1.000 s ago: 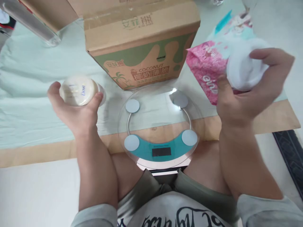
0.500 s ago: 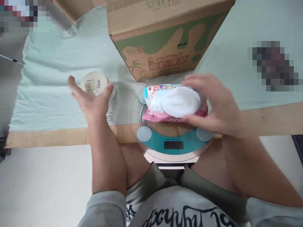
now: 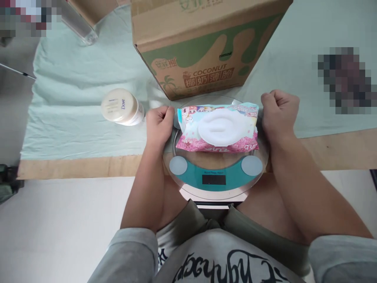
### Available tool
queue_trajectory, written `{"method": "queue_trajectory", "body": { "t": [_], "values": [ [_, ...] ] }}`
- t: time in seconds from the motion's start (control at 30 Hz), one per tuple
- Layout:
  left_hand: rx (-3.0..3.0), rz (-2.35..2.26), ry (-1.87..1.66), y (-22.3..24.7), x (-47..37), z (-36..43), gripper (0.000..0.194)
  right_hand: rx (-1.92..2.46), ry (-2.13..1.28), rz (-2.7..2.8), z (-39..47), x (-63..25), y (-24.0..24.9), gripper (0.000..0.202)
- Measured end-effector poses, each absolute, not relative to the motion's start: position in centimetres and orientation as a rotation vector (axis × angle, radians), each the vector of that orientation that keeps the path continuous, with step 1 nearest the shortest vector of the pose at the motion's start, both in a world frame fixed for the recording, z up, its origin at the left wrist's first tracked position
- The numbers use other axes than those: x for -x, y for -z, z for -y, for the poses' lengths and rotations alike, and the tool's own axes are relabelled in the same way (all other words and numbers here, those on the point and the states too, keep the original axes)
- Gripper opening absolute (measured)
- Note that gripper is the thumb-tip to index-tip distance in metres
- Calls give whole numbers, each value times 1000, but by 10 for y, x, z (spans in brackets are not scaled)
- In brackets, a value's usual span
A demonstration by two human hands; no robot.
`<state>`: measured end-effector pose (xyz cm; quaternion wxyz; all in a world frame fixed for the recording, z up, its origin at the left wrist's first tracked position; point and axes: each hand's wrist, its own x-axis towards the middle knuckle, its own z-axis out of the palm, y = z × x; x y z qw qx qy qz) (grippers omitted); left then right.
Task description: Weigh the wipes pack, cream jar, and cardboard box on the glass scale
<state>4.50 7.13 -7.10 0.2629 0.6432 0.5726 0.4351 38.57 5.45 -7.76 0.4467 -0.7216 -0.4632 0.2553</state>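
Observation:
A pack of wet wipes with a white oval lid lies flat on a round glass scale with a teal band and a dark display. Just left of the pack, my left hand is closed in a fist near the scale's edge. My right hand, also a fist, rests at the pack's right end, a small gap from it. Neither fist shows anything inside it. To the left of my left hand stands a white Dove jar with its lid on.
Behind the scale, a large cardboard box stands on the pale green cloth. A clear container is at the back left. The wooden table edge runs along the front, and the scale overhangs it.
My left hand has left the Dove jar, moved right and closed into a fist. My right hand has let go of the wipes pack, moved right and closed.

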Motion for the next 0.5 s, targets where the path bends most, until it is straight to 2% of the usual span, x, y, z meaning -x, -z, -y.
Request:
{"method": "queue_trajectory", "body": {
  "t": [0.4, 0.5],
  "values": [
    [-1650, -1619, -1049, 59, -47, -73, 51, 1797, -711, 1253, -58, -380, 76, 51],
    [-1635, -1634, -1036, 56, -49, -74, 55, 1693, -667, 1260, -58, -378, 59, 53]
  ]
}}
